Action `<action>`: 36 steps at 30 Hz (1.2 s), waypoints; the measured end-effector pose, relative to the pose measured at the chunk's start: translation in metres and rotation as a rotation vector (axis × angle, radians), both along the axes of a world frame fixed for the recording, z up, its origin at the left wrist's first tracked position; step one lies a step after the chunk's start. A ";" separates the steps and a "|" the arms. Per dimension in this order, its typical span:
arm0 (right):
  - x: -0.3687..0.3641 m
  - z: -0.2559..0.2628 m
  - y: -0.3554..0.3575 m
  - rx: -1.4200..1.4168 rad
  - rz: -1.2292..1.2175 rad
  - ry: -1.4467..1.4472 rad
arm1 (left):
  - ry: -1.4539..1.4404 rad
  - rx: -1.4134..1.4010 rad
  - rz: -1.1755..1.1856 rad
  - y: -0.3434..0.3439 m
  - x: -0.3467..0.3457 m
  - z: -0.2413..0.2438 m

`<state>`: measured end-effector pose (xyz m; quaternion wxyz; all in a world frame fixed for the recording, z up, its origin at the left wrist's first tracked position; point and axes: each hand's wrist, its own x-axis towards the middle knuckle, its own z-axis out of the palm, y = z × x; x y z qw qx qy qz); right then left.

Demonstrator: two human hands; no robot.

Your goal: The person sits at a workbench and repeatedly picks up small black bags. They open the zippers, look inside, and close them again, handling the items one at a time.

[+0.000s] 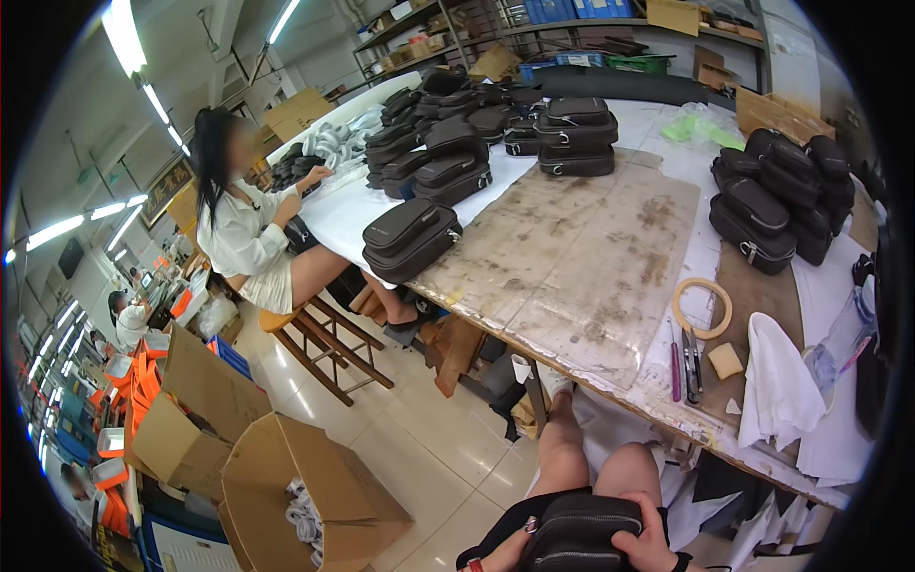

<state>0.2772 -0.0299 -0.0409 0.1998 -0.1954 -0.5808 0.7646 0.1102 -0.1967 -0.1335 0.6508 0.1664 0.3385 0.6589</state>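
A dark brown zippered bag rests on my lap below the table's front edge. My left hand grips its left side, by a metal ring fitting. On the opposite side my right hand holds the bag, thumb on the front near the zipper and fingers behind. The lower part of the bag runs out of the picture. A similar bag lies at the table's near left corner. Stacked bags stand farther back, and another pile of bags sits at the right.
On the table lie a tape roll, thread snips, a purple-handled tool, a tan block and a white cloth. A co-worker sits on a wooden stool at left. An open carton holds white rolled pieces.
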 end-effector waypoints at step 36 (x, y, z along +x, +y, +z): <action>-0.031 0.017 0.011 1.010 0.295 -0.173 | 0.779 0.104 0.190 0.000 -0.014 0.006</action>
